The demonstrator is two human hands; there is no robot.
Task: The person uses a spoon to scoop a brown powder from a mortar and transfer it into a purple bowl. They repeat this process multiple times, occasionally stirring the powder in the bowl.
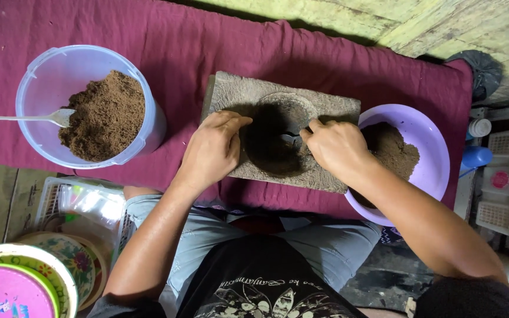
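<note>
1. Wooden block (237,97) with a round dark hollow (272,144) is lying at frame centre on a maroon cloth (195,41).
2. Left hand (212,150) is resting on the block's 9 o'clock edge, fingers curled over the hollow's rim, gripping nothing else.
3. Right hand (337,147) is sitting at the hollow's 3 o'clock side, fingers pinched around a small metal tool (290,139) that is pointing into the hollow.
4. Clear plastic tub (42,82) is standing at 10 o'clock from the block, well apart, holding brown powder (107,115) and a white spoon (30,118) that is leaning out toward 9 o'clock.
5. Purple bowl (431,141) with more brown powder is sitting at 3 o'clock, just beside the block, partly under the right forearm.
6. Stacked patterned plates (42,265) are lying at 8 o'clock.
</note>
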